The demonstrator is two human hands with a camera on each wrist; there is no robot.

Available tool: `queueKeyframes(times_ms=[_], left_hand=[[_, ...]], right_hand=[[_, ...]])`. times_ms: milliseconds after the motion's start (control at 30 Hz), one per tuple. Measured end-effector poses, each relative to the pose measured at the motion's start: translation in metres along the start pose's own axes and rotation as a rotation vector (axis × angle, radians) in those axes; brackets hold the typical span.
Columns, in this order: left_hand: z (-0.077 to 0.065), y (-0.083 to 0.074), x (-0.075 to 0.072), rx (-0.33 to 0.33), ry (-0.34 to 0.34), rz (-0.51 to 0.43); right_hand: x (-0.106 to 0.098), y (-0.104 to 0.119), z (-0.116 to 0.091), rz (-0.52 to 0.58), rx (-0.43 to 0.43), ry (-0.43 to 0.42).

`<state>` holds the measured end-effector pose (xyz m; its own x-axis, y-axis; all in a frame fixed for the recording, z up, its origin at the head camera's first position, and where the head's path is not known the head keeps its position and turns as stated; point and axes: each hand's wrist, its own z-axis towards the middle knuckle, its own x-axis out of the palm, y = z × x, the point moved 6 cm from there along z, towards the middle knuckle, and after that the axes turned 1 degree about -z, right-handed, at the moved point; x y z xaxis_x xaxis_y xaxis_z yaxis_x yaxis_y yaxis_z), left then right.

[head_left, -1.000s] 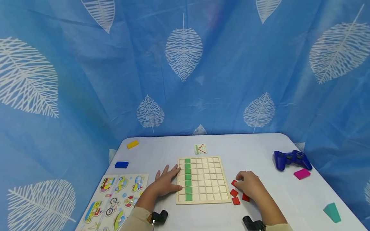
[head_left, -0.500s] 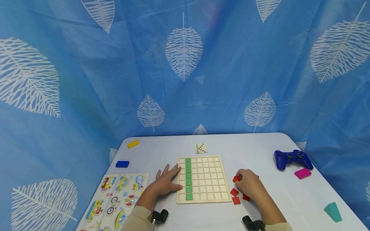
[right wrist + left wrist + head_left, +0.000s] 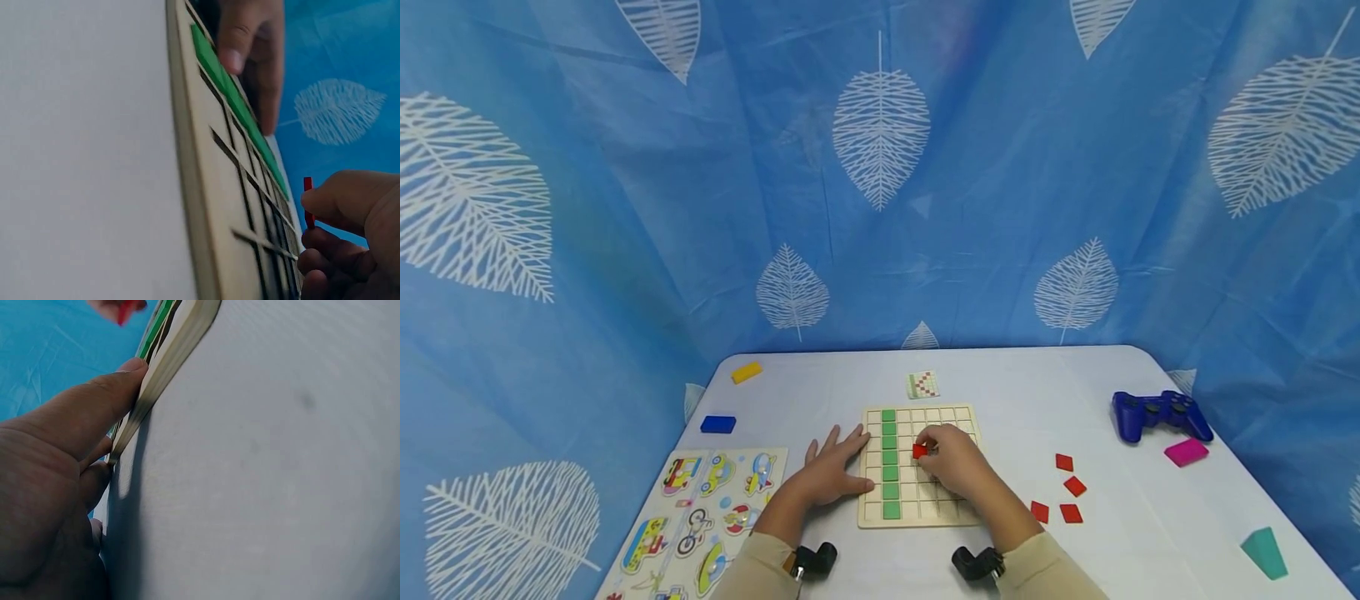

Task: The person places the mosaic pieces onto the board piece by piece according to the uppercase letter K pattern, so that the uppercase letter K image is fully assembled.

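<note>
From the head view, your right hand [image 3: 951, 462] has a red tile [image 3: 920, 451] pinched over the wooden board [image 3: 925, 524], just right of the column of green tiles [image 3: 890, 457]. Your left hand [image 3: 831, 475] is spread and relaxed, touching the board's left edge. Four more red tiles [image 3: 1072, 513] lie on the counter [image 3: 827, 375] off to the right, and a small card [image 3: 922, 384] sits just beyond the board. Left wrist now: your thumb rests on the board's rim. Over to the right wrist: thumb and finger grip that red tile, clear of the board's surface.
</note>
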<state>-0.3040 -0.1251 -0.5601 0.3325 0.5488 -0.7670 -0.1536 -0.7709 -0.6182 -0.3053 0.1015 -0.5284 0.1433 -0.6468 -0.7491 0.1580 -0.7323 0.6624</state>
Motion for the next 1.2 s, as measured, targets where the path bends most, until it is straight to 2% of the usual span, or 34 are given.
queueKeyframes(times_ms=[133,267,667,833,933,1033,1133,1200], left_hand=[[0.000,0.001,0.001,-0.008,0.018,-0.002],[0.000,0.001,0.000,-0.019,0.032,-0.003],[0.003,0.002,-0.002,-0.011,0.037,0.006],[0.004,0.000,-0.004,-0.001,0.028,0.005],[0.005,0.000,-0.003,0.002,0.023,0.004],[0.006,-0.001,-0.002,0.006,0.016,-0.006],[0.007,0.000,-0.002,0.005,0.010,-0.012],[0.008,0.000,-0.003,-0.003,0.013,-0.006]], right_hand=[[0.019,0.006,0.007,-0.024,-0.009,0.043],[0.027,0.008,0.010,-0.072,-0.011,0.049],[0.027,0.012,0.011,-0.073,-0.004,-0.005],[0.025,0.010,0.012,-0.008,0.004,0.012],[0.014,0.003,0.008,0.050,0.025,0.013],[-0.015,-0.014,0.000,0.061,0.068,-0.032],[-0.054,-0.044,-0.012,-0.020,0.159,-0.089],[-0.079,-0.067,-0.022,-0.092,0.231,-0.095]])
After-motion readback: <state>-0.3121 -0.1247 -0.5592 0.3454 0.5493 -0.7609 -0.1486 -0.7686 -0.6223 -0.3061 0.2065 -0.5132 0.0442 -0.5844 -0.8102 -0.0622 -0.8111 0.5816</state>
